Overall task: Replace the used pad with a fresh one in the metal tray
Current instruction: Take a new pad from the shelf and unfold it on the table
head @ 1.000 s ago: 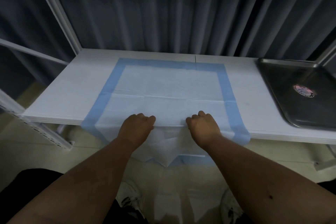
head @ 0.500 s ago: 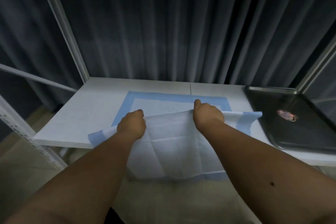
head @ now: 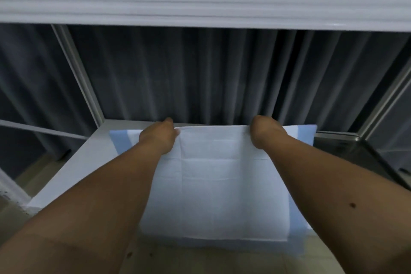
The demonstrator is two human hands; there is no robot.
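Note:
A white pad [head: 222, 184] with a light blue border lies folded over on the white shelf [head: 73, 173], its near part hanging past the front edge. My left hand [head: 159, 137] grips the pad's far folded edge on the left. My right hand [head: 264, 133] grips the same edge on the right. Both hands are near the back of the shelf. The dark metal tray [head: 355, 153] sits at the right end of the shelf, partly hidden by my right forearm.
A white upper shelf board [head: 200, 4] crosses the top of the view above my hands. Dark grey curtains [head: 189, 78] hang behind the shelf. White frame posts [head: 77, 73] stand at the left and right. Pale floor shows below.
Both hands have carried the pad's gripped edge from the shelf's front towards the back, folding it over itself. The view has tilted upward, showing the upper shelf.

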